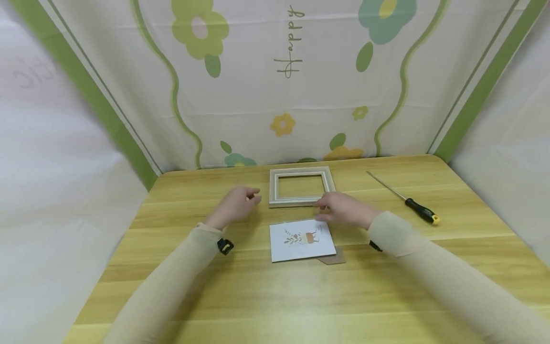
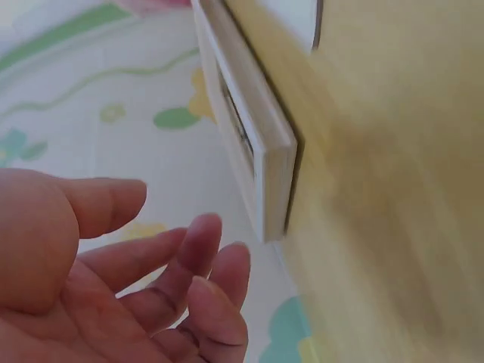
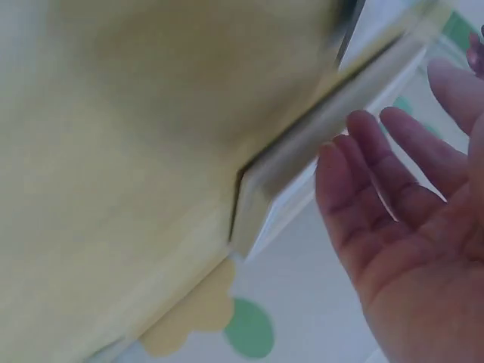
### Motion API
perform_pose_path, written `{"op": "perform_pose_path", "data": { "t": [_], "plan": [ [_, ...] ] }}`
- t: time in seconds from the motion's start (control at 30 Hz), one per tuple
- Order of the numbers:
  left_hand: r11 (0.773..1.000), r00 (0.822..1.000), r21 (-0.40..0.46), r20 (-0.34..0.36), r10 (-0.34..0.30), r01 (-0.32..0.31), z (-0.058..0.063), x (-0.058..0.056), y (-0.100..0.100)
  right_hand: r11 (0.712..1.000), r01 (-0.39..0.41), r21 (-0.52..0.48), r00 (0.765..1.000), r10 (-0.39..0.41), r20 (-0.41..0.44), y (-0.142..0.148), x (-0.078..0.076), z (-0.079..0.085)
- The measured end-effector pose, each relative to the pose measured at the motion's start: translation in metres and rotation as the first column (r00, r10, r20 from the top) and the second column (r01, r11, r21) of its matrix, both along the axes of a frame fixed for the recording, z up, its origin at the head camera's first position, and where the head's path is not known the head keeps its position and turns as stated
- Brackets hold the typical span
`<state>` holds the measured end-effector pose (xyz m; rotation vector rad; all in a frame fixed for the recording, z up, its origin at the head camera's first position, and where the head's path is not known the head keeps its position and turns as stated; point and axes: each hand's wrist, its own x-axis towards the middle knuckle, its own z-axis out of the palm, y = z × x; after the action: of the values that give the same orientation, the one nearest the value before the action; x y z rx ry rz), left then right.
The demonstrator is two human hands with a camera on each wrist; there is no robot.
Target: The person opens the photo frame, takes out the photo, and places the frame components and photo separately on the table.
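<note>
A whitish picture frame [image 1: 273,188] with an empty middle lies flat toward the back of the table. My left hand [image 1: 235,205] hovers just left of it, fingers loosely bent around nothing; the left wrist view shows this hand [image 2: 151,280] apart from the frame's corner [image 2: 276,162]. My right hand [image 1: 343,209] is over the frame's near right corner, its fingers relaxed and holding nothing. In the right wrist view, the fingertips [image 3: 364,125] overlap the frame's side [image 3: 302,144]. Nearer to me lies a white printed card [image 1: 281,248] with a plant drawing, partly covering a brown board piece [image 1: 333,258].
A screwdriver [image 1: 418,210] with a black and yellow handle lies at the right of the wooden table [image 1: 206,296]. Behind the table hangs a flowered cloth [image 1: 258,95], with pale cloth at both sides.
</note>
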<state>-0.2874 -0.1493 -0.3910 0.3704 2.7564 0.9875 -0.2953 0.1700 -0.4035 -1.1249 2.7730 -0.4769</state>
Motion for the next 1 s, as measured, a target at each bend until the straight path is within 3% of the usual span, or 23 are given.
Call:
{"op": "perform_pose_path", "data": {
  "t": [0.13,0.3,0.5,0.8,1.0],
  "plan": [
    [0.997,0.997,-0.051,-0.038,-0.067,0.065,-0.005,0.028,-0.001,0.997,-0.013,0.076,1.000,0.013,-0.009,-0.009,0.016,-0.007],
    [0.989,0.984,-0.077,-0.120,-0.134,0.125,-0.008,0.059,0.000,0.990,0.041,0.134,0.999,-0.037,-0.027,-0.016,0.026,-0.015],
    [0.984,0.979,-0.096,-0.124,-0.161,0.149,-0.012,0.085,0.002,0.988,0.088,0.125,0.996,-0.084,-0.033,-0.018,0.031,-0.018],
    [0.984,0.971,-0.117,-0.186,-0.152,0.132,-0.021,0.094,-0.002,0.980,0.187,0.072,0.982,-0.187,-0.015,-0.012,0.037,-0.021],
    [0.982,0.971,-0.122,-0.178,-0.162,0.142,-0.024,0.095,-0.002,0.959,0.284,0.012,0.951,-0.283,0.120,-0.008,0.041,-0.022]
  ]
}}
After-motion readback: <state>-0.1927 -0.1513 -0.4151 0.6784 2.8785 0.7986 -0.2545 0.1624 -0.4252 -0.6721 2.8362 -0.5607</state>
